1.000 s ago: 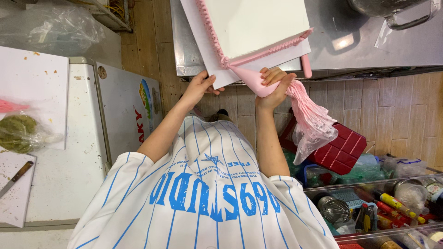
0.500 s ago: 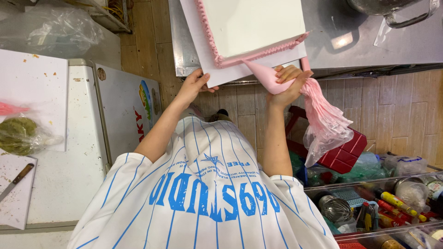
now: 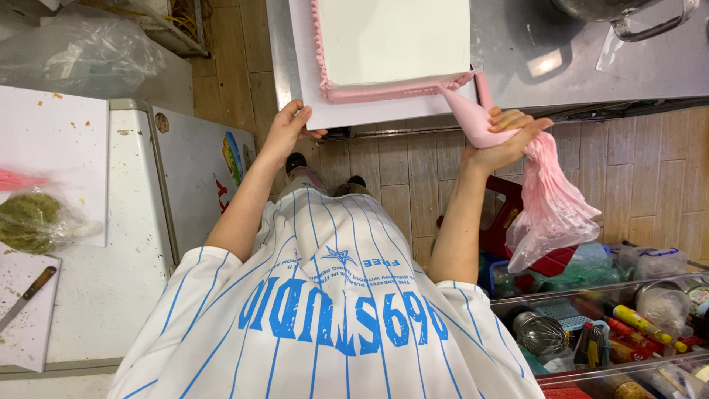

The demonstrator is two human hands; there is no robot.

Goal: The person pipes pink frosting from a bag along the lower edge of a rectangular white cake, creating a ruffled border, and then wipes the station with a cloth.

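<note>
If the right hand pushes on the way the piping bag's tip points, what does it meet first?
Most likely the pink piped border at the near corner of the white square cake. The tip of the pink piping bag in the right hand looks almost on it already; depth is unclear.

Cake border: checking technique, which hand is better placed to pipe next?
Probably the right hand: it grips the pink piping bag, tip at the cake border. The left hand holds the board.

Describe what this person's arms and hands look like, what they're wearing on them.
Both forearms are bare, and the left hand and right hand wear no gloves. Short white sleeves with thin blue vertical stripes reach about the elbows. No rings or watch show.
</note>
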